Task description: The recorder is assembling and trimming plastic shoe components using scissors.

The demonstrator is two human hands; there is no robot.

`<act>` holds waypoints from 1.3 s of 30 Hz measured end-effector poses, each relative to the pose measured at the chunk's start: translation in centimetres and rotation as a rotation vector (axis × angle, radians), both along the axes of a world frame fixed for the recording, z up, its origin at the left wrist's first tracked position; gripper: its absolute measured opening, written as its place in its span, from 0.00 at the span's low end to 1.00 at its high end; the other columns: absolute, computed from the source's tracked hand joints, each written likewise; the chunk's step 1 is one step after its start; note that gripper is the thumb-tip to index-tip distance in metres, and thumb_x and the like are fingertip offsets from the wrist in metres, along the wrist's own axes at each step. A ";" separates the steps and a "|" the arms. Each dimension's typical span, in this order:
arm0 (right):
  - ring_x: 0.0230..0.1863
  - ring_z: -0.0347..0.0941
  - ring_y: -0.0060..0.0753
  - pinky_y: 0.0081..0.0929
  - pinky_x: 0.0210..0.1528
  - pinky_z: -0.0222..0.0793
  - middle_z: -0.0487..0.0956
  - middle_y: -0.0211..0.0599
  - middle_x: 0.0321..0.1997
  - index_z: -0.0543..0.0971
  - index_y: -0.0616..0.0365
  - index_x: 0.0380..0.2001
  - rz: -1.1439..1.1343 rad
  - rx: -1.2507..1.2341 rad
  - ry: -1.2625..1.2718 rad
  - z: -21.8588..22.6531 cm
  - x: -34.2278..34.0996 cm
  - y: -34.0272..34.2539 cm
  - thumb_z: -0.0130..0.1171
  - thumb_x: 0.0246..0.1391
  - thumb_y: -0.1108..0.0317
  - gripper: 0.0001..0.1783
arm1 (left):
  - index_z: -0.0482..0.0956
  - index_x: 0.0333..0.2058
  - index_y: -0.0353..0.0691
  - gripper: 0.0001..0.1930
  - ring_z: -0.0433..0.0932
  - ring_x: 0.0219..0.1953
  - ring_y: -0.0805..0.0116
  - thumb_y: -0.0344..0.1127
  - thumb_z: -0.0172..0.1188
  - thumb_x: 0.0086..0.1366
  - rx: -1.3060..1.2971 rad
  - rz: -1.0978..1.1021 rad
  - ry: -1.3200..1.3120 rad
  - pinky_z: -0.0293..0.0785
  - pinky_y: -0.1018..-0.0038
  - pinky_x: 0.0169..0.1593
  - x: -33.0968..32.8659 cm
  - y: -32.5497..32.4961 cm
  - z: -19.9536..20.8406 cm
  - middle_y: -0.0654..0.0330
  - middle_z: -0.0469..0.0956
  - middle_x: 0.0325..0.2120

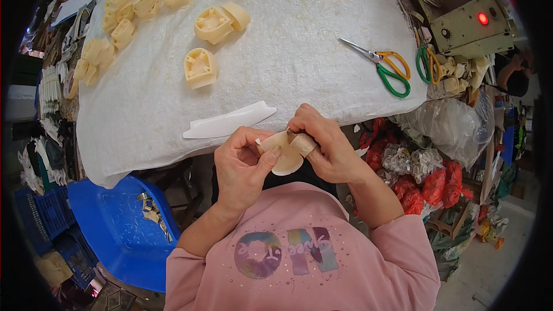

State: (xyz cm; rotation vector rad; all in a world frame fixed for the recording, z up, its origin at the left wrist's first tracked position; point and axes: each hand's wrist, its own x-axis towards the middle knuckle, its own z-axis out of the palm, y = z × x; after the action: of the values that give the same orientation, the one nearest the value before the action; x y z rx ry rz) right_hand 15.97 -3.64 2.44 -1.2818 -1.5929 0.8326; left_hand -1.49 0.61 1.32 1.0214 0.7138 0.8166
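In front of my chest, just off the table's near edge, both hands hold a thin, curved cream piece (288,164). My left hand (242,164) is closed on its left side, with the thumb pressed against the inner face. My right hand (325,147) pinches its upper right edge with bent fingers; a beige band (303,144) shows at those fingers, and I cannot tell whether it is a wrapping or part of the piece. A white curved strip (230,121) lies on the table just beyond my hands. Farther off sits a cream moulded part (200,69).
White woven sheeting (299,57) covers the table. Scissors (383,63) with yellow and green handles lie at the right. More cream parts (132,3) cluster at the far left. A blue tub (121,224) with shiny pieces stands lower left. Red bags (435,187) lie lower right.
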 end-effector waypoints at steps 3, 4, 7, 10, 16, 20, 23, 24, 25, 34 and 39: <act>0.33 0.65 0.44 0.34 0.35 0.62 0.68 0.41 0.29 0.70 0.61 0.33 0.001 -0.038 -0.026 -0.1 0.0 -0.1 0.54 0.47 0.77 0.08 | 0.73 0.33 0.33 0.09 0.75 0.35 0.77 0.26 0.64 0.56 0.006 0.015 0.013 0.71 0.79 0.41 0.0 -0.1 -0.1 0.55 0.78 0.34; 0.33 0.64 0.44 0.35 0.35 0.61 0.68 0.41 0.29 0.70 0.61 0.33 0.008 -0.072 0.054 0.0 0.0 -0.1 0.53 0.46 0.78 0.08 | 0.73 0.33 0.33 0.09 0.75 0.35 0.76 0.27 0.64 0.56 -0.008 0.008 0.020 0.72 0.79 0.40 -0.1 0.0 0.0 0.55 0.78 0.34; 0.32 0.64 0.45 0.36 0.35 0.59 0.68 0.41 0.29 0.70 0.60 0.31 0.029 -0.102 0.068 0.5 0.2 0.1 0.52 0.46 0.78 0.07 | 0.72 0.34 0.31 0.08 0.75 0.35 0.77 0.24 0.62 0.57 0.010 -0.017 0.010 0.73 0.79 0.40 -0.2 0.1 0.0 0.55 0.77 0.34; 0.30 0.63 0.45 0.39 0.34 0.59 0.68 0.40 0.28 0.70 0.60 0.30 0.043 0.007 -0.114 0.7 0.4 0.4 0.52 0.47 0.76 0.05 | 0.72 0.34 0.30 0.07 0.75 0.36 0.77 0.22 0.59 0.58 0.065 -0.065 -0.017 0.74 0.78 0.41 -0.1 0.1 0.0 0.55 0.77 0.34; 0.27 0.63 0.42 0.40 0.32 0.59 0.69 0.37 0.25 0.70 0.59 0.26 -0.052 0.011 -0.181 0.1 -0.2 0.0 0.51 0.51 0.70 0.04 | 0.72 0.34 0.30 0.07 0.75 0.36 0.76 0.22 0.59 0.58 0.003 -0.110 -0.057 0.74 0.78 0.41 0.2 0.0 -0.1 0.57 0.76 0.33; 0.30 0.64 0.22 0.26 0.34 0.62 0.68 0.26 0.26 0.73 0.60 0.28 -0.075 -0.457 0.563 -1.3 0.2 0.2 0.49 0.59 0.61 0.13 | 0.72 0.35 0.30 0.08 0.75 0.37 0.76 0.25 0.61 0.58 -0.064 -0.138 -0.008 0.74 0.79 0.42 0.0 0.1 -0.5 0.56 0.76 0.34; 0.34 0.63 0.17 0.20 0.36 0.62 0.69 0.25 0.30 0.75 0.59 0.36 -0.076 -0.378 0.679 -1.8 0.9 0.0 0.49 0.61 0.55 0.17 | 0.72 0.36 0.29 0.11 0.75 0.37 0.76 0.28 0.63 0.59 -0.072 -0.098 -0.022 0.74 0.79 0.42 -0.2 0.6 -0.9 0.54 0.77 0.37; 0.34 0.64 0.18 0.20 0.37 0.62 0.70 0.26 0.32 0.76 0.60 0.39 -0.182 -0.340 0.532 -2.1 1.2 -0.1 0.49 0.61 0.56 0.17 | 0.72 0.36 0.29 0.11 0.75 0.37 0.76 0.28 0.63 0.59 -0.071 -0.096 -0.021 0.74 0.79 0.42 -0.2 0.7 -0.9 0.54 0.77 0.37; 0.38 0.67 0.20 0.21 0.42 0.65 0.74 0.29 0.37 0.74 0.59 0.45 -0.197 -0.330 0.510 -2.7 1.5 -0.2 0.52 0.60 0.58 0.17 | 0.73 0.35 0.31 0.09 0.76 0.38 0.73 0.29 0.63 0.59 -0.043 -0.067 0.003 0.74 0.78 0.43 -0.1 0.8 -0.7 0.52 0.77 0.39; 0.50 0.71 0.33 0.27 0.51 0.68 0.74 0.44 0.50 0.61 0.61 0.60 0.162 -0.594 0.942 -0.4 1.1 -0.1 0.67 0.45 0.65 0.40 | 0.81 0.25 0.44 0.08 0.62 0.57 0.43 0.27 0.69 0.43 1.091 0.160 0.405 0.65 0.61 0.54 0.1 1.4 1.6 0.51 0.73 0.51; 0.52 0.70 0.34 0.33 0.56 0.65 0.74 0.43 0.50 0.63 0.63 0.57 0.078 -0.256 0.643 0.8 1.0 -0.3 0.69 0.39 0.71 0.40 | 0.84 0.30 0.51 0.10 0.63 0.57 0.48 0.31 0.70 0.45 1.138 0.103 0.266 0.64 0.66 0.54 -0.6 1.6 1.1 0.52 0.72 0.51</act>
State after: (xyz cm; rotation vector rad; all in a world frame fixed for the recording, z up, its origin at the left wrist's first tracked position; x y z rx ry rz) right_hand 16.93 -3.98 3.25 -0.9790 -1.0455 1.3690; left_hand -2.05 2.21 2.46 2.1534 0.4926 1.2221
